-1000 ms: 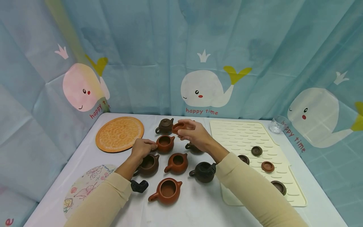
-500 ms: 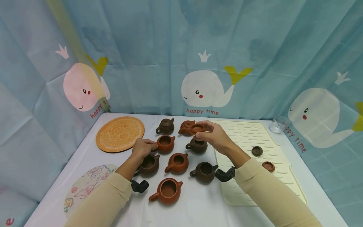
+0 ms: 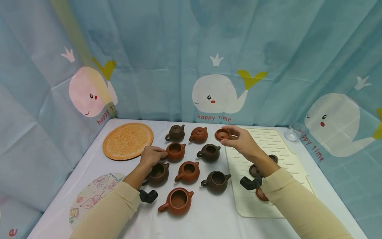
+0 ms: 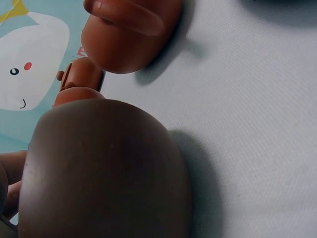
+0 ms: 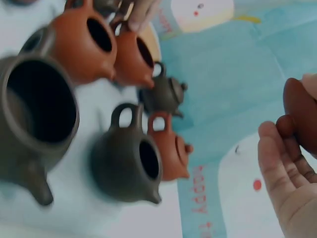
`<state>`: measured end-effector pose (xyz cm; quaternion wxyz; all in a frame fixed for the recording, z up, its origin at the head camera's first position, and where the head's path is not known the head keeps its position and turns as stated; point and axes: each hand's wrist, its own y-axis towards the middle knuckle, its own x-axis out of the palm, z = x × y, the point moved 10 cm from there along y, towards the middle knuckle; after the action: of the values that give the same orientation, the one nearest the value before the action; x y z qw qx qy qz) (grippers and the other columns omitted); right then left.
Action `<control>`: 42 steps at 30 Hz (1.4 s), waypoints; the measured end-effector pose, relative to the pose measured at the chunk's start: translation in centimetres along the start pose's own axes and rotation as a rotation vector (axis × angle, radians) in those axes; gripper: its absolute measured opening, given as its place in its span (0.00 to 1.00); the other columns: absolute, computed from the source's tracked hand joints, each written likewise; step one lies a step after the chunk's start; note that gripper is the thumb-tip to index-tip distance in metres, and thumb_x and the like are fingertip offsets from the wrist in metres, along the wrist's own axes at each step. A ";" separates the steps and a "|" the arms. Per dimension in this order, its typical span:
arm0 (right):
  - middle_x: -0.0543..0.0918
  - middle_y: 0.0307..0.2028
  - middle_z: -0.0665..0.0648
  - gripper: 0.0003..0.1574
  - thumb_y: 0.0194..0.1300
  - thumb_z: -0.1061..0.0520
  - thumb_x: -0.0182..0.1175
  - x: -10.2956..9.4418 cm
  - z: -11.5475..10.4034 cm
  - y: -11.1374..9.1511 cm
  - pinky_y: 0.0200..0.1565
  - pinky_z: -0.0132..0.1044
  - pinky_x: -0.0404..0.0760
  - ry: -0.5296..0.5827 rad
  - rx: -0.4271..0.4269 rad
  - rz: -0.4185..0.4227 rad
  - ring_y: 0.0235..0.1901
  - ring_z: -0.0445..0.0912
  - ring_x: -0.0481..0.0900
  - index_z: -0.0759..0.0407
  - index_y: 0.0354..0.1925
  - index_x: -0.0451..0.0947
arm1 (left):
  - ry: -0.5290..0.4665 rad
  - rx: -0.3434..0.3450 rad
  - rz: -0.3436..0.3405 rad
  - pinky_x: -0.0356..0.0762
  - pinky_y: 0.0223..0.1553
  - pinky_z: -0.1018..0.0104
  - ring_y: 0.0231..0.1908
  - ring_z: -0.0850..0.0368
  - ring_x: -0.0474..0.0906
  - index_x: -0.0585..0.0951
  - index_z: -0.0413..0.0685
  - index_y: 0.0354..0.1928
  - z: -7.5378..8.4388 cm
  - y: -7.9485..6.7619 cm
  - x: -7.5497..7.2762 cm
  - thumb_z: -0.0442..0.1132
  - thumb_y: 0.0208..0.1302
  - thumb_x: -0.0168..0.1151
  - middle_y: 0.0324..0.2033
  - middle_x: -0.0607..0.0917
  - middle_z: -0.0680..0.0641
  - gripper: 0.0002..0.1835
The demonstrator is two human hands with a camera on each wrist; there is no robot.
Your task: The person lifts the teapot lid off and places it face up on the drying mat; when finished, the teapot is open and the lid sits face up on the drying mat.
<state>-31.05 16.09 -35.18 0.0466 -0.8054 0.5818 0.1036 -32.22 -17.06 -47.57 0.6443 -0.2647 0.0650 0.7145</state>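
Note:
My left hand (image 3: pixel 150 156) pinches the handle of a lidless reddish-brown teapot (image 3: pixel 175 152); in the left wrist view a dark brown teapot (image 4: pixel 106 168) hides most of that grip. My right hand (image 3: pixel 243 142) holds a reddish-brown teapot lid (image 3: pixel 222 134) by its edge, above the table by the mat's left border. The lid is upside down, hollow side up; in the right wrist view its knob (image 5: pixel 285 126) touches the fingers. Behind, a dark teapot (image 3: pixel 175 133) and a red teapot (image 3: pixel 198 135) wear their lids.
Several lidless teapots stand in front, including a dark one (image 3: pixel 210 153), a red one (image 3: pixel 188 172) and the nearest red one (image 3: pixel 178 201). Lids (image 3: pixel 255 170) lie on a cream mat (image 3: pixel 244 205), partly behind my right arm. A glass (image 3: pixel 293 131) and round placemats (image 3: pixel 128 141) flank them.
My right hand has carried the lid rightward, away from the back teapots, uncovering the lidded red teapot and the dark open one. My left hand stays at the same handle.

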 end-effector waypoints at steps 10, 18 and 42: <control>0.72 0.58 0.66 0.35 0.61 0.63 0.65 -3.7 3.2 -0.5 0.48 0.36 0.76 -0.077 0.066 0.046 0.55 0.56 0.73 0.66 0.65 0.66 | 0.010 0.007 0.003 0.69 0.49 0.51 0.46 0.47 0.74 0.87 0.42 0.38 0.3 -0.1 0.0 0.37 0.60 0.67 0.40 0.83 0.43 0.07; 0.69 0.61 0.67 0.38 0.63 0.62 0.64 -6.0 5.7 -0.9 0.55 0.47 0.70 -0.142 0.132 0.089 0.61 0.59 0.67 0.65 0.68 0.62 | 0.009 0.001 0.004 0.69 0.49 0.51 0.45 0.48 0.74 0.88 0.42 0.37 0.3 0.1 0.0 0.37 0.60 0.67 0.40 0.83 0.43 0.07; 0.68 0.57 0.72 0.39 0.64 0.64 0.62 -9.7 11.6 -2.1 0.47 0.47 0.74 -0.349 0.323 0.156 0.53 0.60 0.70 0.68 0.69 0.59 | 0.010 -0.018 0.002 0.70 0.47 0.52 0.45 0.48 0.74 0.88 0.43 0.38 0.0 0.0 0.1 0.38 0.61 0.67 0.41 0.82 0.43 0.07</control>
<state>-33.27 27.99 -44.46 0.2663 -0.7099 0.6344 0.1503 -32.25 -17.02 -47.63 0.6409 -0.2739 0.0618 0.7145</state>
